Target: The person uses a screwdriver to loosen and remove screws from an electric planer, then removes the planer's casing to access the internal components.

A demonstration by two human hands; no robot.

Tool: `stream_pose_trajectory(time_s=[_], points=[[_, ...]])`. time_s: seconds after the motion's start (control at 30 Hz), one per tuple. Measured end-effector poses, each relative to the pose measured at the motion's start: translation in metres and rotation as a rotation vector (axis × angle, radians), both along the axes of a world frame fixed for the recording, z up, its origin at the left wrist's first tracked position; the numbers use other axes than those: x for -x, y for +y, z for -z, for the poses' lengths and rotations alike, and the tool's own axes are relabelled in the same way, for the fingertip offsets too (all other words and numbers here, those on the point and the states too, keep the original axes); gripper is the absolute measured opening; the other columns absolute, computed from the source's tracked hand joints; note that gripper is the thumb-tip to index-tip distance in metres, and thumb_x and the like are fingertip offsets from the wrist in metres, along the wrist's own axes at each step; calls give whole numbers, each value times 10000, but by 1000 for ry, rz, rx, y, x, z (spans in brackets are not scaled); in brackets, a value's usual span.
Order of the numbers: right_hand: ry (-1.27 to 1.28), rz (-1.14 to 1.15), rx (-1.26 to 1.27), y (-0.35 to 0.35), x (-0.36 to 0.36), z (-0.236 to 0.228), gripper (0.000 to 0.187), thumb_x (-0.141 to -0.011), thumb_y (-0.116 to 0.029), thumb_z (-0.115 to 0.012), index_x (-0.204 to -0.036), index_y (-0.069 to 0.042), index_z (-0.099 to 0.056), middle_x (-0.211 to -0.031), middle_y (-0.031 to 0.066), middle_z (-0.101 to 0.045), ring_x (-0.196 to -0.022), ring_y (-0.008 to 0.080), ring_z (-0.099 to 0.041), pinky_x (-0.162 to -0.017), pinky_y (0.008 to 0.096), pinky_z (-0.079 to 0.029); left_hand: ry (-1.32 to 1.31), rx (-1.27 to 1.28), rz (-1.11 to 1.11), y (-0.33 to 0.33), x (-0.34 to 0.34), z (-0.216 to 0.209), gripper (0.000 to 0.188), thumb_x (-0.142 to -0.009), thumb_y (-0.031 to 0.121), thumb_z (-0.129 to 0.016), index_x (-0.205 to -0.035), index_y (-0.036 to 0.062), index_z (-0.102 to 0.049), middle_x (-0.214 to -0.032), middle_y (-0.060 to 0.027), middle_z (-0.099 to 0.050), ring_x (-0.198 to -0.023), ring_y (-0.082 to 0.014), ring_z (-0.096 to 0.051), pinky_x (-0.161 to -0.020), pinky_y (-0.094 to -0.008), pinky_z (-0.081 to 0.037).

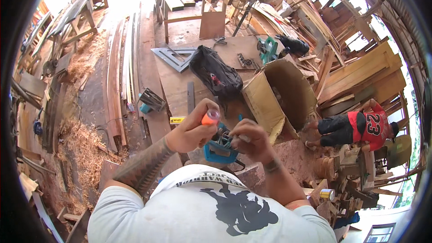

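Observation:
My left hand is closed round an orange cylinder with a clear-looking end, like a tool handle; the rest of it is hidden by the fingers. My right hand is beside it with fingers curled together; a small blue tip shows by them, but what they hold I cannot make out. Below and between both hands sits a teal power tool, partly covered by them. Just left of my left hand lies a yellow-labelled strip. A black bag rests farther ahead on the board.
A grey speed square lies left of the bag, and an open cardboard box stands right of it. Another teal tool is at left. A person in a red shirt bends at right. Long planks and wood shavings cover the left.

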State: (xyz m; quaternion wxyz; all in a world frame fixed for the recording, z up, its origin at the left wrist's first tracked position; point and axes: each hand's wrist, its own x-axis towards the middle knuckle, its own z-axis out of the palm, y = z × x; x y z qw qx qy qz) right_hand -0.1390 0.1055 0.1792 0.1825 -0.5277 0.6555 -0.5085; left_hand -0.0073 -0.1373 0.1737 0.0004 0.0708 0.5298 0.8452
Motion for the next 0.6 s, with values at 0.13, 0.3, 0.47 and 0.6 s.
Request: stream_pose_trajectory(time_s=[0.13, 0.3, 0.47, 0.6], points=[[161, 148, 205, -8, -13, -39, 334, -941, 96, -673, -1271, 43, -667, -1130, 151, -692, -1027, 174, -662, -924, 300, -521, 134, 141, 105, 6, 0, 15, 376, -992, 293, -618, -1225, 59, -437, -1050, -71, -529, -900, -127, -550, -684, -285, -445], [10, 205, 264, -27, -41, -44, 337, -964, 44, -708, -1267, 16, -563, -1225, 225, -704, -1119, 211, -669, -975, 349, -534, 211, 235, 95, 14, -2, 11, 488, -985, 431, -616, -1200, 24, -453, -1042, -54, -518, -928, -145, -492, -819, -306, -426], [67, 63, 488, -38, -40, -44, 310, -857, 11, -850, -1057, -61, -625, -1185, 200, -767, -1079, 287, -718, -933, 409, -565, 270, 264, 72, 10, -2, 12, 503, -999, 470, -620, -1203, 40, -457, -1029, -53, -505, -942, -145, -477, -841, -312, -423], [64, 28, 487, -38, -41, -44, 333, -840, 23, -858, -1066, -56, -627, -1207, 210, -762, -1079, 296, -720, -944, 410, -558, 238, 165, 108, 9, -5, 15, 486, -1008, 446, -631, -1213, 37, -465, -990, -38, -525, -867, -126, -492, -760, -297, -427]])
